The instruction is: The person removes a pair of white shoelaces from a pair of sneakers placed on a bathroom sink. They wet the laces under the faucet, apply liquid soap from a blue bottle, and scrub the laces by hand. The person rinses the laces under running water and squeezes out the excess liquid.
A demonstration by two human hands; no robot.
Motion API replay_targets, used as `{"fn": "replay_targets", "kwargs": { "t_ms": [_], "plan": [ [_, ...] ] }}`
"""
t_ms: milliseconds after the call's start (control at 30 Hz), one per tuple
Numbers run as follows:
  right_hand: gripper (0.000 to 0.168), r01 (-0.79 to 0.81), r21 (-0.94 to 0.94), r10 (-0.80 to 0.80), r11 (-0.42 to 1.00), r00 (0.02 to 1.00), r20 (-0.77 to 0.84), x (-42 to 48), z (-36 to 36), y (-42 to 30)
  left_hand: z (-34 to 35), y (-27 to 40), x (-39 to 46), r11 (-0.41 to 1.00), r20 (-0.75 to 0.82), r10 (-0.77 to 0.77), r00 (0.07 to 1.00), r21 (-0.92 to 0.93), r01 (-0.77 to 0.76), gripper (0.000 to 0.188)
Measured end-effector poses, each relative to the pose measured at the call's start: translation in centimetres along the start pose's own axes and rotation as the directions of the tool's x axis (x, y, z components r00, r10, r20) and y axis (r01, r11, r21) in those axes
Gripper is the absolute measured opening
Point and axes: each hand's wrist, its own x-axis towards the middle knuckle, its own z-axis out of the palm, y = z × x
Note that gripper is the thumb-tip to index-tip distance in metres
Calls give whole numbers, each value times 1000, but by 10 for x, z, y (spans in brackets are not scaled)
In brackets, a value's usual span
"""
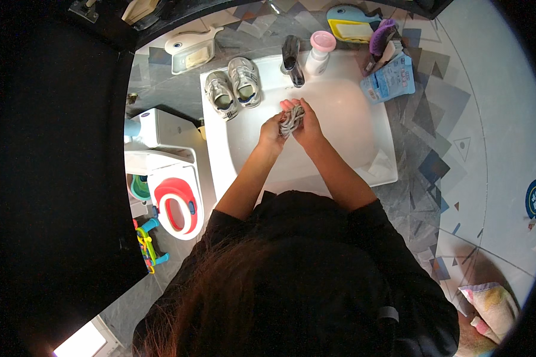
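Observation:
A bunched wad of greyish-white shoelaces (291,120) rests between my two cupped hands above the white washbasin (268,165). My left hand (273,131) grips it from the left side, and my right hand (309,122) cradles it from the right with the fingers curled behind. Just beyond the hands is the dark faucet (292,62). A pair of light sneakers, the left one (222,96) and the right one (244,82), stands on the basin's back left corner. To the right of the faucet is a white bottle with a pink top (320,53).
A blue pouch (389,80) and a purple brush (383,36) lie at the back right corner. Whale-shaped soap dishes, one white (192,49) and one blue and yellow (350,24), sit behind. Left is a toilet with a red child seat (175,189); a towel (493,308) hangs lower right.

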Motion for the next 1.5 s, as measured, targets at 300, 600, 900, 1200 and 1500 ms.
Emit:
{"fn": "replay_targets", "kwargs": {
  "t_ms": [300, 600, 900, 1200, 1500],
  "plan": [
    [37, 159, -276, -139, 948, 986, 91, -6, 21, -1, 3, 11, -12, 942, 91, -295, 951, 195, 274, 35],
    [16, 847, -368, -261, -383, 283, 923, -83, 57, 24, -24, -2, 11, 951, 730, 197, 654, -306, 54, 21],
    [25, 734, -572, -385, -367, 440, 812, -23, 23, 18, 8, 13, -22, 997, 253, -59, 966, 63, 44, 18],
    [37, 284, -852, -405, 439, 910, 94, 19, -24, 8, 20, 24, -35, 977, 85, -133, 987, 178, 117, 25],
    [27, 40, -178, -58, 983, 994, -96, 1, 1, 9, 16, 27, -21, 997, -55, -71, 996, 16, 72, 21]
  ]
}}
